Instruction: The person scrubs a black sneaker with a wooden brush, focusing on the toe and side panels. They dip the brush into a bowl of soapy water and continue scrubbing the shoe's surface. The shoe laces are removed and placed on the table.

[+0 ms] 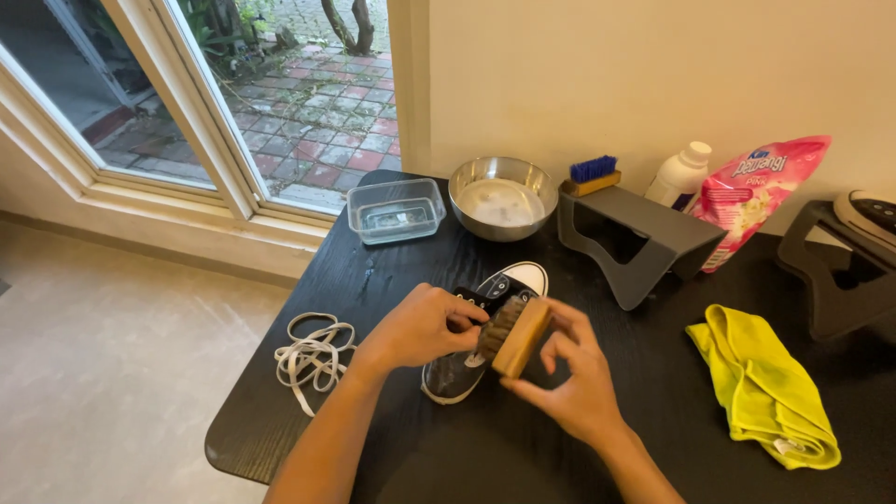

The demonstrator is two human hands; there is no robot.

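Note:
A black sneaker with a white toe cap (511,280) lies on the black table (485,439), toe pointing away from me. My left hand (420,327) grips the shoe's side near its opening. My right hand (574,378) holds a wooden brush (515,336) with brown bristles pressed against the shoe's upper. The shoe's heel end is partly hidden by both hands.
White shoelaces (313,359) lie coiled at the table's left edge. Behind the shoe stand a clear plastic tub (396,210), a steel bowl of soapy water (502,198), and a grey stand (644,243) bearing a blue-bristled brush (592,175). A white bottle (679,175), pink pouch (751,191) and yellow cloth (765,387) sit right.

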